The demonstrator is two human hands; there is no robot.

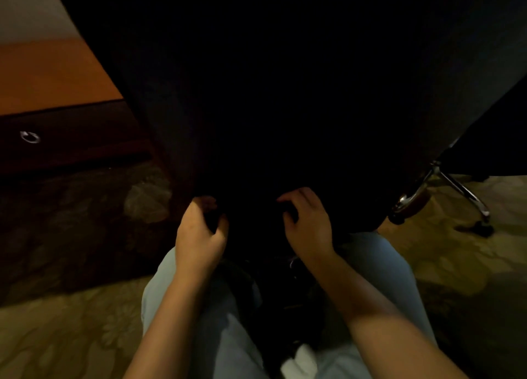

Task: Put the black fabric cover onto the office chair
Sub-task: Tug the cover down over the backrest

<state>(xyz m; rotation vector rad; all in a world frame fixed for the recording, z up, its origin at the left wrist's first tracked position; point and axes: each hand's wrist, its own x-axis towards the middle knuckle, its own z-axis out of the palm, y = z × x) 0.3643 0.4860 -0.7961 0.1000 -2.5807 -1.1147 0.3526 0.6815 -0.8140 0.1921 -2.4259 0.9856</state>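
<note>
At nine o'clock a wooden worktop (51, 73) with an orange top is seen. Below it is a dark drawer (85, 133) fitted with a ring pull (30, 137). The drawer is closed, so its contents cannot be told. A patterned carpet (71, 321) is spread over the floor from seven o'clock across to four o'clock.

The black fabric cover (285, 93) fills the view from twelve o'clock down to the centre. It is draped over the back of the office chair (435, 166), and its lower hem is gathered just beyond the hands. The left hand (199, 233) is clamped on a fold of that hem, with the fingers curled round it. The right hand (309, 224) is held slightly apart at the left hand's three o'clock. Its fingers are bent into the same hem, with the thumb below them. Legs in pale blue jeans (216, 336) are seen beneath both forearms at six o'clock.

At three o'clock the chair's chrome legs (462, 189) and one castor (484, 227) are shown resting on the carpet.
</note>
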